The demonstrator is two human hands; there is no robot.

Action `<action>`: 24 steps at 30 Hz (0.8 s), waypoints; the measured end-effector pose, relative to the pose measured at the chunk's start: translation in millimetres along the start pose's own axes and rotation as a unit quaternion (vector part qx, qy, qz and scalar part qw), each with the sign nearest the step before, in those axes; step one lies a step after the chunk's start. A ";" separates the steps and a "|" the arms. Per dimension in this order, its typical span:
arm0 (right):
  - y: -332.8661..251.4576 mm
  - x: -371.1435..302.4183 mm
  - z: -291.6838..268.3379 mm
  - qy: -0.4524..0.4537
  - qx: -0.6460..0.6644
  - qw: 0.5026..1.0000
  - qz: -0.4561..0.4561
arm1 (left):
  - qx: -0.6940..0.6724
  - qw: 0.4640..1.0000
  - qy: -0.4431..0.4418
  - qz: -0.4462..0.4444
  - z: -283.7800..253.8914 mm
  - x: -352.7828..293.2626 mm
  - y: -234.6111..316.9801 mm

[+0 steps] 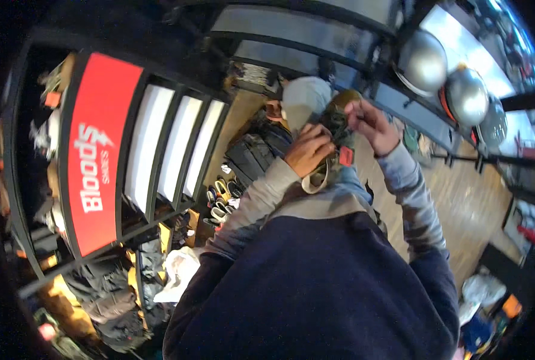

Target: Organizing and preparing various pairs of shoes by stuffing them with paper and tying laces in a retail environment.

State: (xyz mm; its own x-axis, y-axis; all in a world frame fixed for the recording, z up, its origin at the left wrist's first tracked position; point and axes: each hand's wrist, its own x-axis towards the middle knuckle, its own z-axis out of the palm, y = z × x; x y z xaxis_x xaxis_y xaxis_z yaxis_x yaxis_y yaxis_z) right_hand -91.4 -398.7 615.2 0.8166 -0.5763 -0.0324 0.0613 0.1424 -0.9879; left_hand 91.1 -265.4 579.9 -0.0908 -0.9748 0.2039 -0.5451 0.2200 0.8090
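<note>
**Two-handed fingertip work on what looks like an olive-brown fabric shoe**

Far left: tall black metal rack, compartments packed with tan and white goods, too blurred to name. Its face has a curved red panel with white lettering, then upright white boards. Low compartments hold dark, soft, folded bags; beside them, a crumpled white bag or cloth, contents not visible.

Further right, light and dark low shoes are clustered together. Near them, a black boxy case; can't tell what's inside.

Centre: left hand lies over the near-left side of the shoe, grip narrow, fingers curled onto it. Shoe is above the lap, between both hands; small red tag and cream strap-like loop at its near end. Right hand is at its upper right, thumb and fingertips close together; can't tell if they pinch a lace or anything else.

Step, as judged: fine adjusting of the upper. Next move seems to call for a steady left hold and a small, precise right pinch.

Right: shiny silver rounded helmets on a dark shelf; lower down, a pale plastic bag, contents unreadable.
</note>
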 end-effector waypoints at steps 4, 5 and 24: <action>64.3 -15.0 -6.0 0.097 -0.064 0.993 0.023 | -0.125 0.984 0.101 -0.070 20.1 -21.7 -17.7; 94.6 -22.1 -15.9 0.105 -0.139 0.982 -0.073 | -0.174 0.966 0.154 -0.115 27.6 -26.2 -12.9; -74.3 46.6 159.5 -0.064 -0.091 0.959 -0.262 | -0.604 0.752 0.257 0.059 -79.1 -202.4 67.5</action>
State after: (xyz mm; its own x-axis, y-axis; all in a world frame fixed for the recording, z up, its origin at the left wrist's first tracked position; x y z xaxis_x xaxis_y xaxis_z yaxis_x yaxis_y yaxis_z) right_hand 33.6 -307.8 711.3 0.7658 -0.4244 0.4831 0.3907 -0.2897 -0.8738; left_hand 138.6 -50.3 636.8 0.4242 -0.8709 0.2480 0.6243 0.4797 0.6166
